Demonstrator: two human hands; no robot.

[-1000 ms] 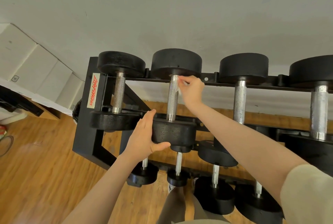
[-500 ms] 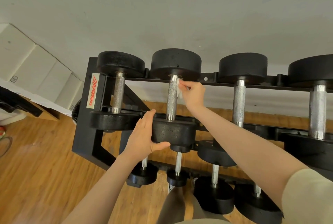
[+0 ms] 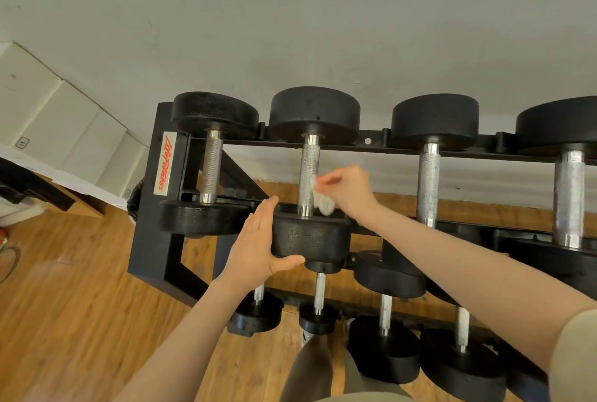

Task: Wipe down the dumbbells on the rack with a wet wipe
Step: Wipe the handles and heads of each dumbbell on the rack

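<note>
Clearly the right hand point(image 3: 347, 192) pinches the wet wipe point(image 3: 323, 203) against the knurled handle point(image 3: 308, 175) of the second dumbbell point(image 3: 311, 237) from the rack's point(image 3: 151, 217) labelled end; the left hand point(image 3: 255, 248), fingers straight, braces its near head; best to keep that brace firm, wrap the wipe round the handle, and stroke along its full length.

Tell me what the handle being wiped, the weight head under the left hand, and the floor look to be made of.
Handle: bare metal, probably steel; silvery, with fine crosshatched knurling and smooth shiny collars at its ends.
Weight head: black, matte and pitted with small chips; looks like painted cast iron, though a rubber coating cannot be ruled out.
Floor: orange-brown planks with grain; wood or wood-look laminate, slightly glossy.
</note>
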